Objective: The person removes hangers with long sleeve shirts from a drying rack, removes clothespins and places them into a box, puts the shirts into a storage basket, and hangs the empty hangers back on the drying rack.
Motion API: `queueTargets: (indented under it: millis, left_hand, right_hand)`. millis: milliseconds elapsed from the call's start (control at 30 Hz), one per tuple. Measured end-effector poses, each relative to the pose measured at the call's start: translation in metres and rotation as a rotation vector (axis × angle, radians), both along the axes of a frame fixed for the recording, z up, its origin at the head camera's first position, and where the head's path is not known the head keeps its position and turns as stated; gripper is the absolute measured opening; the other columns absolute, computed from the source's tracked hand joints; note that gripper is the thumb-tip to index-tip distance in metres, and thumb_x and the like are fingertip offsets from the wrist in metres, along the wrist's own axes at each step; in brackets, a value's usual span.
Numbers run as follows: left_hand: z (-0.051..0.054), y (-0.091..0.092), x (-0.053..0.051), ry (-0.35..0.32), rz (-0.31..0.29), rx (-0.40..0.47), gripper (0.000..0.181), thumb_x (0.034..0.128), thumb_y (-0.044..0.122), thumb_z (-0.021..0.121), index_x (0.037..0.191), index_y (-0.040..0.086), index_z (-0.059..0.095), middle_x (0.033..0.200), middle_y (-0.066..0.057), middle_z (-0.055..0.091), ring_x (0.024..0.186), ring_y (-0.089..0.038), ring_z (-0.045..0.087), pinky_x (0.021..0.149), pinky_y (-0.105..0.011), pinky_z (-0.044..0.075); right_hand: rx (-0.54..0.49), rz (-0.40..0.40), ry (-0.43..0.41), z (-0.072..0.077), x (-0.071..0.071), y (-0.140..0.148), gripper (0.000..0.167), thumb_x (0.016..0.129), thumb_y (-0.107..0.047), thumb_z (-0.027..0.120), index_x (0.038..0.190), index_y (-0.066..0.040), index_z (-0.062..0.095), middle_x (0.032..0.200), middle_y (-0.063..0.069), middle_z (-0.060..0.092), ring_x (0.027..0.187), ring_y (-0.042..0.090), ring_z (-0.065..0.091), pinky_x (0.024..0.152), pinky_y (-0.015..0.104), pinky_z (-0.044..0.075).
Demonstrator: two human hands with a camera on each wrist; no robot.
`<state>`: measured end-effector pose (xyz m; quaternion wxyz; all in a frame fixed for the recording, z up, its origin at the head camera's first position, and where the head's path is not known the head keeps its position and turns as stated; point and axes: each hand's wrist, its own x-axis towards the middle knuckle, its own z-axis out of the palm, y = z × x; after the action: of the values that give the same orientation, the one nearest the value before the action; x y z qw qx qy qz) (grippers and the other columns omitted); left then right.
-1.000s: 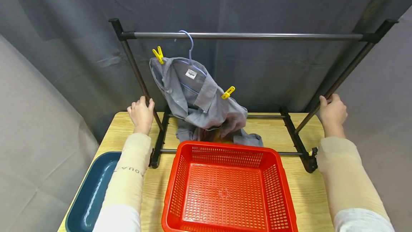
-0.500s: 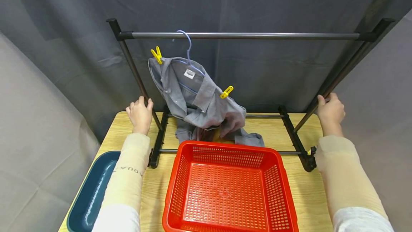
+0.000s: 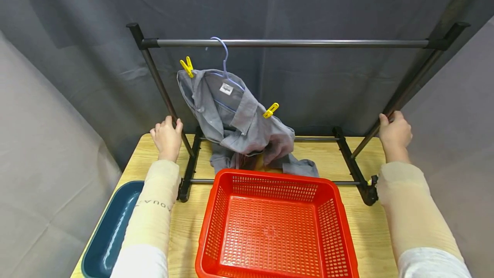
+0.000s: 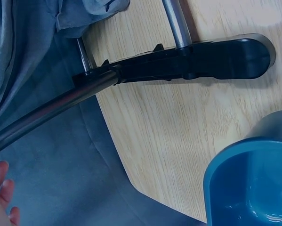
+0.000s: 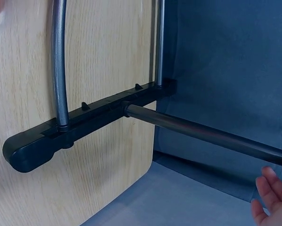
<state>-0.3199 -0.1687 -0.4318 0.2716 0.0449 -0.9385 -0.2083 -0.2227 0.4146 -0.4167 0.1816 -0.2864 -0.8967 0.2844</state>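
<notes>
Nearest to me on the feed stands a red rectangular basket of perforated plastic [image 3: 268,233] on the pale wood-grain table [image 3: 181,231], with a dark teal plastic tray [image 3: 113,226] at its left, partly covered by a sleeve. Farther in, I have my left hand [image 3: 167,138] holding the dark metal left post [image 3: 160,85] between thumb and fingers; my right hand [image 3: 395,136] grips the matching right post [image 5: 206,133] likewise. Both wrist views show the outer fingers loosely bent, off the metal. Between them, the grey button-up shirt [image 3: 247,117] hangs aslant, its lower part behind the basket. Two yellow plastic clothespins [image 3: 271,110] clip its shoulders to a lavender hanger [image 3: 226,53], hooked over the grey metal top bar [image 3: 289,43]. Beyond hangs a dark grey curtain [image 3: 308,3].
</notes>
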Motion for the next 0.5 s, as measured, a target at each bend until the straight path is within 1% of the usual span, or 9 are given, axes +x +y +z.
queueTargets:
  millis: [200,500]
  left_hand:
    - [-0.0003,0.0002,0.0,-0.001,0.003,0.001,0.036,0.0932,0.034,0.046,0.102,0.001,0.058,0.089,-0.02,0.063,0.088,-0.038,0.051,0.085,-0.047,0.029]
    - [-0.0002,0.0001,0.0001,-0.002,0.006,0.005,0.037,0.0931,0.034,0.045,0.103,0.001,0.058,0.089,-0.019,0.064,0.087,-0.038,0.051,0.085,-0.047,0.029]
  right_hand:
    - [-0.006,-0.017,0.001,0.0011,0.0002,-0.0006,0.051,0.096,-0.041,0.033,0.12,0.003,0.042,0.115,0.033,0.05,0.11,0.052,0.041,0.091,0.059,0.028]
    - [-0.024,-0.018,-0.02,0.0012,-0.0011,-0.0001,0.056,0.095,-0.043,0.032,0.13,0.001,0.038,0.125,0.033,0.045,0.114,0.052,0.038,0.094,0.059,0.027]
